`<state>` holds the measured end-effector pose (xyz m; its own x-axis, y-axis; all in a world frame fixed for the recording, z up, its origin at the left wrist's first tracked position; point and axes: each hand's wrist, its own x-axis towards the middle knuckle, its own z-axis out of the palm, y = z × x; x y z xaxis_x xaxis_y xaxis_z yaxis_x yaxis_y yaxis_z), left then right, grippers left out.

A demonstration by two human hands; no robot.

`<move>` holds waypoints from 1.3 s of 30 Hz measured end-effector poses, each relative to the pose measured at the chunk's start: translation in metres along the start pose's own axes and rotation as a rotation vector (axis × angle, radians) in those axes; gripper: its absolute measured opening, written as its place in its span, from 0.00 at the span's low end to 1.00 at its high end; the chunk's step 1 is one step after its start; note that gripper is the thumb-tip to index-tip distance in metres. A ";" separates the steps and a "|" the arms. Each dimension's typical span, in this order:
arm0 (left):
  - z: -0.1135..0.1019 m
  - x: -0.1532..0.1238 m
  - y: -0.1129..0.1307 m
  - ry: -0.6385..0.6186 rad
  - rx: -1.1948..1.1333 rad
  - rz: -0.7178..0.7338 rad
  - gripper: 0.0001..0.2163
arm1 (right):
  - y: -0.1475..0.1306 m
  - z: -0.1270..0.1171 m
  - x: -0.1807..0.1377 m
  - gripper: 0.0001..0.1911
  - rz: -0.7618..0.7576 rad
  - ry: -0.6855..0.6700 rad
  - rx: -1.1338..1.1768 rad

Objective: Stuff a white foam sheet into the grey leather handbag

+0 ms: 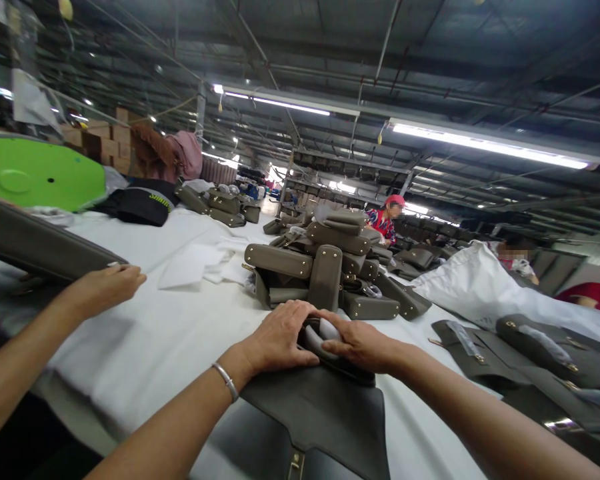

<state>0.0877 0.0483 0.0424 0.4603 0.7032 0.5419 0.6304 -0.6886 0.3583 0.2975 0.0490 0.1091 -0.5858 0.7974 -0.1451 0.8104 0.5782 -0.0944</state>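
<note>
Bag pile (325, 277) just behind both hands.

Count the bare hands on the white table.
3: the left hand and right hand on the grey bag; a co-worker's hand far left. Others may be hidden.

A matt, smooth grey-olive leather-like handbag (325, 407) lies under the left hand (280, 340) and right hand (363, 347), its rolled handle (325, 331) faintly glossy. A polished metal bangle (227, 381) circles the left wrist. The table (145, 333) wears white matt cloth. The heap of bag parts (325, 277) shows the same dull leather look with small brass-coloured metal studs. A glossy green plastic panel (35, 175) gleams at far left.
</note>
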 end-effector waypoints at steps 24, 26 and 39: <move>-0.022 0.014 -0.010 -0.264 0.328 -0.098 0.12 | 0.001 0.005 0.014 0.11 -0.513 0.062 -0.813; -0.021 0.015 -0.012 -0.258 0.327 -0.099 0.12 | -0.002 0.010 0.020 0.11 -0.429 0.045 -0.792; -0.021 0.016 -0.017 -0.241 0.295 -0.080 0.13 | -0.032 0.002 0.036 0.14 0.030 -0.161 -0.525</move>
<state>0.0712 0.0679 0.0603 0.5141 0.7979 0.3147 0.8065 -0.5746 0.1395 0.2508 0.0586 0.1051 -0.5206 0.8021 -0.2925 0.6893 0.5971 0.4104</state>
